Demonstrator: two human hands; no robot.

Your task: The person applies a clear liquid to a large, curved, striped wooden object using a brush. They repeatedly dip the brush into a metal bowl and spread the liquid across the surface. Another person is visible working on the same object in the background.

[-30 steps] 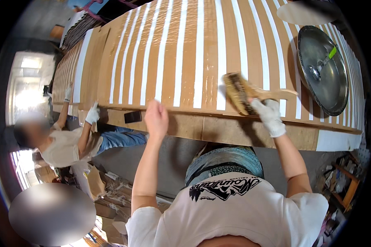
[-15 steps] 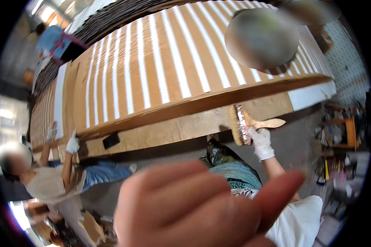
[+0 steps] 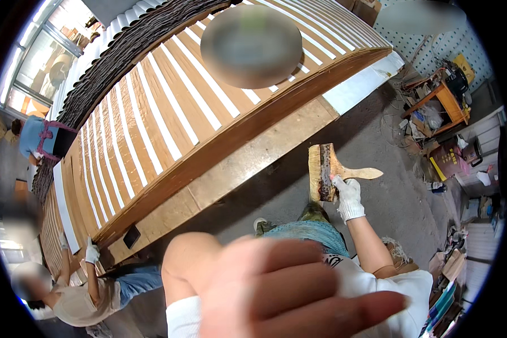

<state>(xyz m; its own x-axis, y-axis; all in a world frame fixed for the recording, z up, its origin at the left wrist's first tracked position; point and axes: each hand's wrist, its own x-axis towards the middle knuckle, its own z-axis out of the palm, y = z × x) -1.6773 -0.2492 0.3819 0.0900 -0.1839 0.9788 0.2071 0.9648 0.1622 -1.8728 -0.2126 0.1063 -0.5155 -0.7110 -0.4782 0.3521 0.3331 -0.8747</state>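
Head view, bare hand: the left grip (image 3: 281, 279) looms closest to the lens, blurred, its fingers curled inward; the palm is hidden, so I cannot tell whether it is clenched or slack, and nothing shows in it.
Gloved hand: the right grip (image 3: 350, 198) is grasping a wide wooden-handled bristle brush (image 3: 328, 163), closed where handle meets head, a hold that probably steadies so broad a tool.
Brush position: above the grey concrete-like floor (image 3: 276, 211), off the counter's near edge and apart from it, bristles toward the left, handle toward the right; held out like this, it seems kept clear of the clothing.
Counter: a long wooden counter (image 3: 248, 169), its bare plank showing along the near edge; a white sheet (image 3: 363, 84) covers the right end.
Dark slab: a phone-like rectangle (image 3: 131, 237) lies at the near edge toward the left end, perhaps there to be out of the way.
Striped sheets: brown sheets (image 3: 169, 112) overlap in steps, apparently so that a white band of each stays exposed; some look glossy.
Round thing: a blurred object (image 3: 251, 48) sits on them toward the right end, too smeared to identify.
Co-worker: a person in beige (image 3: 87, 301) has gloved hands at the left end.
Far edge: dark wavy-edged layers (image 3: 110, 79).
Room: a cluttered wooden rack (image 3: 442, 110), a perforated wall panel (image 3: 405, 39), bright windows (image 3: 36, 67).
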